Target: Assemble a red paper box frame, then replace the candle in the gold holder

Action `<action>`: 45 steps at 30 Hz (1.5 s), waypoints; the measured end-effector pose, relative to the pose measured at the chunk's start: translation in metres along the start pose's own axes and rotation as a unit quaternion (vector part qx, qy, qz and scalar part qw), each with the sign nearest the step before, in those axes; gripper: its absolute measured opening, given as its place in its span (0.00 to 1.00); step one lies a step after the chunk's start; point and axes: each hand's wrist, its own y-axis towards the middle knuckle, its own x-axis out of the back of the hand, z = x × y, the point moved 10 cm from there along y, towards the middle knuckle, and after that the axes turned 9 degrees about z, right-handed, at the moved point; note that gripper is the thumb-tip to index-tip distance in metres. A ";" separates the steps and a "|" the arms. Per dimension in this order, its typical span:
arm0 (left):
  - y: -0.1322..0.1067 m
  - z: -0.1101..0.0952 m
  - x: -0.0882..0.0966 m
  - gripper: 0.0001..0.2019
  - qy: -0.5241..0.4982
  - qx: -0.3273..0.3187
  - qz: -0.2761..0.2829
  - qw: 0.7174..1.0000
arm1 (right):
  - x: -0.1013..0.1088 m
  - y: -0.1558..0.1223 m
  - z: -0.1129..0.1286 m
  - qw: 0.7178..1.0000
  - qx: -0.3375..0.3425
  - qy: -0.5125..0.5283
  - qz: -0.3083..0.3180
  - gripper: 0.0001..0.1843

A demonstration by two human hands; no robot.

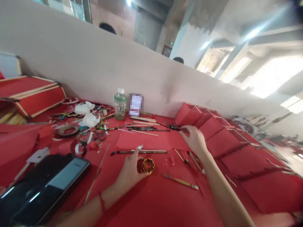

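A small gold-rimmed red ring is sitting on a red-covered worktable, just touching the fingers of a person's left hand. That hand is lying low and half-closed, its fingertips rising towards a white sliver, though whether it is gripping the sliver or the ring cannot be told. The ring appears light and stiff, perhaps fragile at its thin rim, so it would likely handle best when pinched by the outer edge rather than pressed from above. A long dark stick is lying just behind the hand. The right hand is reaching forward with its fingers curving down near a small dark tool, its hold impossible to tell. Red panels framed with wooden strips are lining the table's right side, while a plastic water bottle is standing by the wall.
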 end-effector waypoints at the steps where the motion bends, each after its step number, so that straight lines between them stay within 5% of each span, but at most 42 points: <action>1: -0.001 0.000 0.001 0.50 0.000 -0.002 -0.010 1.000 | -0.003 0.025 0.013 0.999 0.016 0.036 0.005 0.07; 5: -0.005 0.001 0.003 0.49 -0.004 0.007 -0.022 1.000 | -0.051 0.121 0.042 0.990 -0.010 0.132 0.055 0.07; 8: -0.007 -0.002 0.001 0.46 -0.002 0.011 -0.004 1.000 | -0.103 0.171 0.033 0.984 -0.079 0.141 0.075 0.06; 13: -0.006 0.002 -0.003 0.46 -0.015 0.030 0.014 0.999 | -0.181 0.197 -0.003 0.962 -0.184 0.161 0.122 0.15; 18: -0.005 0.003 -0.007 0.45 -0.021 0.033 0.037 0.999 | -0.207 0.197 -0.020 0.953 -0.222 0.182 0.103 0.17; 26: -0.003 -0.009 -0.002 0.45 -0.001 0.023 0.045 0.999 | -0.194 0.198 -0.010 0.955 -0.198 0.213 0.062 0.19; 32: -0.002 -0.015 0.001 0.44 0.011 0.000 0.034 0.999 | -0.144 0.172 0.002 0.958 -0.155 0.243 0.007 0.17; 36: 0.000 -0.021 0.000 0.49 -0.035 -0.039 0.037 0.998 | -0.099 0.117 0.003 0.961 -0.113 0.252 -0.015 0.13; 40: 0.000 -0.023 0.001 0.49 -0.027 -0.036 0.035 0.998 | -0.059 0.025 0.039 0.946 0.040 0.319 -0.032 0.12; 45: -0.001 -0.022 0.000 0.51 -0.029 -0.039 0.030 0.998 | -0.065 -0.065 0.077 0.944 0.074 0.320 0.022 0.12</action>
